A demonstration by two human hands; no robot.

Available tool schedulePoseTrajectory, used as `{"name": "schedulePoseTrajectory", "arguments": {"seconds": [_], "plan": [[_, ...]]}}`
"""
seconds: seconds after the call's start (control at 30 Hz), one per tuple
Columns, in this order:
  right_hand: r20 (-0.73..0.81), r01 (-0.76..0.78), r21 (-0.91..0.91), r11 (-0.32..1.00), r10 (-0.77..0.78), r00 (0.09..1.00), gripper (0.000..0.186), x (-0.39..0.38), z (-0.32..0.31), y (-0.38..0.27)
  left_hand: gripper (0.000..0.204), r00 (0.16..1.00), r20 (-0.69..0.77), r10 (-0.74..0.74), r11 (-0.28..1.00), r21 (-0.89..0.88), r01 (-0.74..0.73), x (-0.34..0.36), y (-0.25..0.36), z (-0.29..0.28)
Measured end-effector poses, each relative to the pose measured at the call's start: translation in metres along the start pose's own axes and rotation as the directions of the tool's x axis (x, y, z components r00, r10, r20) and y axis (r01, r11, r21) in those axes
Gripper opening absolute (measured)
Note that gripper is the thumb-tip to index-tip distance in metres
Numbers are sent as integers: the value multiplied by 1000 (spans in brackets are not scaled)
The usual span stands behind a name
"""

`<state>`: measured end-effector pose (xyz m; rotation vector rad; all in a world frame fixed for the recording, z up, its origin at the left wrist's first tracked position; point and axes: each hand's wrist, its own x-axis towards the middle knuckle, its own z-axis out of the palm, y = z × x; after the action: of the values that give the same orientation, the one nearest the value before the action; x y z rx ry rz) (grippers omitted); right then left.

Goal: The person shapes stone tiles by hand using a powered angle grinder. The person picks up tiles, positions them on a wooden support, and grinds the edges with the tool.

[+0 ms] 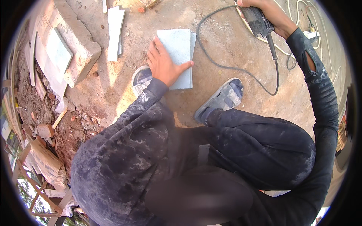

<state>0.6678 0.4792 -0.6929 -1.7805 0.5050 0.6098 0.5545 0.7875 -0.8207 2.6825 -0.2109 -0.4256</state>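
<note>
My left hand (164, 64) lies flat with fingers spread on a pale blue-grey tile piece (178, 43). A second tile piece (193, 44) shows from under its right edge. Near the top edge, to the right, my right hand (269, 13) is closed around a dusty black corded power tool (257, 20). The tool's front end is out of view. Its black cord (278, 81) hangs from the rear and loops over the ground. Both tile pieces lie on the ground between my sandalled feet.
Narrow tile strips (115, 32) lie left of the tiles. Farther left, a concrete block (85, 56) stands near another tile piece (59, 52). Rubble with a brick piece (45, 130) and a torn sack (48, 160) is at lower left. A white cable (298, 19) and socket block (311, 35) lie at right.
</note>
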Motion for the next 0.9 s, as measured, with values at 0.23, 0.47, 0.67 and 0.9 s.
{"name": "schedulePoseTrajectory", "arguments": {"seconds": [0.23,0.47,0.67,0.9], "plan": [[19,12,-19,1000,-11,1000,13,-10,1,-3,125,1000,9,-16,995,-99,17,2,-4,-9],[81,185,-156,970,-174,981,42,-8,-9,28,107,992,124,-7,406,-907,116,13,-45,-73],[79,101,-44,994,-97,992,35,-19,-2,11,105,937,88,337,-687,-657,309,31,-36,-121],[81,57,12,998,-58,995,37,-24,5,-1,106,924,99,368,-647,-687,331,53,-33,-130]]}}
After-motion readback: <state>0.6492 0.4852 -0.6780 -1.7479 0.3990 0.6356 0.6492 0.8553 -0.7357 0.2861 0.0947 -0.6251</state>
